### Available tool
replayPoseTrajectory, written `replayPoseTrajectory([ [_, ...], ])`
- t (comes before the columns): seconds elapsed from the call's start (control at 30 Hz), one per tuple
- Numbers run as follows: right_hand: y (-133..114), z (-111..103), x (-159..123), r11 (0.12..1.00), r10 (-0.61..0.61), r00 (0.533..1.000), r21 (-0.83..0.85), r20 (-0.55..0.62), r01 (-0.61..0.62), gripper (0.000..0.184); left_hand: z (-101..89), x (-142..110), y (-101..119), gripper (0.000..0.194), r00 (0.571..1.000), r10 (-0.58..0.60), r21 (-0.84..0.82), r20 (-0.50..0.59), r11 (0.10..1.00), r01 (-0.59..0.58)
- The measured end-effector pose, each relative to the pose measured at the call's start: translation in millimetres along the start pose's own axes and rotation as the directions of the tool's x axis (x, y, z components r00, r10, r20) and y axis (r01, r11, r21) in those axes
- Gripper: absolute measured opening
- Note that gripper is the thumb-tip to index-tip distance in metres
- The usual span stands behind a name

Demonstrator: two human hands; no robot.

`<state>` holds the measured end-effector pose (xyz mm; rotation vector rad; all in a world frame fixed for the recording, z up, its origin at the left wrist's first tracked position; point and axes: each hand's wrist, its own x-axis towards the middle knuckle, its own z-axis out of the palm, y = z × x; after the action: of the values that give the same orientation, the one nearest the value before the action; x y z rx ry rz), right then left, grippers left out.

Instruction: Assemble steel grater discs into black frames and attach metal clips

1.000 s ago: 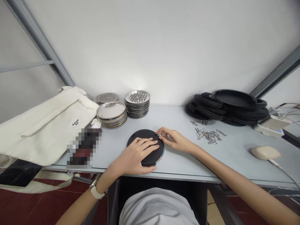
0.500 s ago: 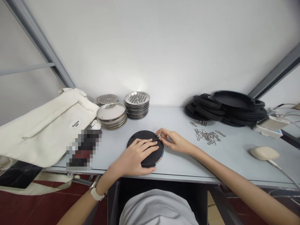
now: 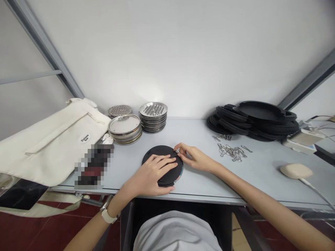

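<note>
A round black disc [image 3: 156,150] lies on the table near its front edge, with a shiny rim showing along its right side. My left hand [image 3: 154,174] rests flat on top of it, fingers spread. At the disc's upper right edge, my right hand [image 3: 191,156] pinches a small metal wire clip [image 3: 178,151] between thumb and fingertips. The fingers cover part of the clip, so whether it is hooked into the disc I cannot tell. To the right is a loose pile of similar metal clips [image 3: 231,150].
Metal grater discs [image 3: 153,116] are stacked at the back, beside a pile of shiny round plates [image 3: 125,129]. Black round covers [image 3: 251,120] are heaped at the back right. A cream bag [image 3: 60,139] is at the left; a pale rounded device [image 3: 295,171] with a cable lies right.
Both hands stay in place on the disc. The clip between my right fingers appears slightly turned; otherwise only a tiny shift of the view shows.
</note>
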<state>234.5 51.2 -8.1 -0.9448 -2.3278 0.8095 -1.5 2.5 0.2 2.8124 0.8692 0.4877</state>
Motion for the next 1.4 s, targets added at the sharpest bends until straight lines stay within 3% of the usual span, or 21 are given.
replayPoseTrajectory([
  [0.57,3.5,-4.2,2.7,0.998,-0.012,0.994,0.068,-0.106,0.019,0.018,-0.1,0.0,-0.4,0.063,1.0,0.002,0.007,-0.011,1.0,-0.002],
  [1.1,6.2,-5.5,3.1,0.998,-0.022,0.988,-0.057,-0.153,0.013,0.027,-0.1,-0.2,0.4,0.062,1.0,-0.005,0.001,-0.009,1.0,0.005],
  [1.4,5.2,-4.7,3.2,1.0,0.006,0.986,-0.003,-0.165,-0.006,0.015,0.0,-0.1,0.8,0.062,1.0,-0.009,-0.004,-0.013,1.0,0.009],
])
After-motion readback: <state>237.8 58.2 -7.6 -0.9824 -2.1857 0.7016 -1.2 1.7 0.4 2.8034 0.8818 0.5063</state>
